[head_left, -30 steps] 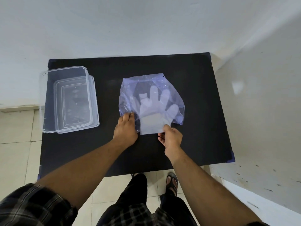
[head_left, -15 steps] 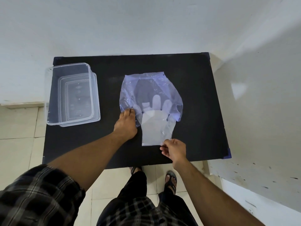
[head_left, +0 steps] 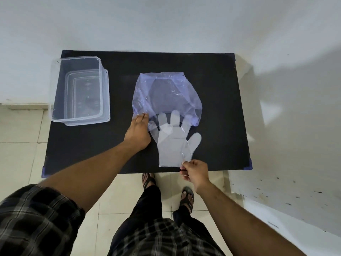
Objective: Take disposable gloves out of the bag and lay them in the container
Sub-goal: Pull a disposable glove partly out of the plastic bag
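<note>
head view: right hand (head_left: 195,172) pinches glove (head_left: 173,146) cuff.

Translucent bluish bag (head_left: 167,95), crumpled and lying flat at the middle of the black table (head_left: 217,100), open mouth toward the near edge. Thin, whitish clear disposable glove (head_left: 174,145), spread flat, fingers pointing away, fingertips just under the bag's mouth, thumb out to the right, cuff at the near table edge. Clear rectangular container (head_left: 79,89), upright and open at the table's far left corner, well apart from the bag.
</note>
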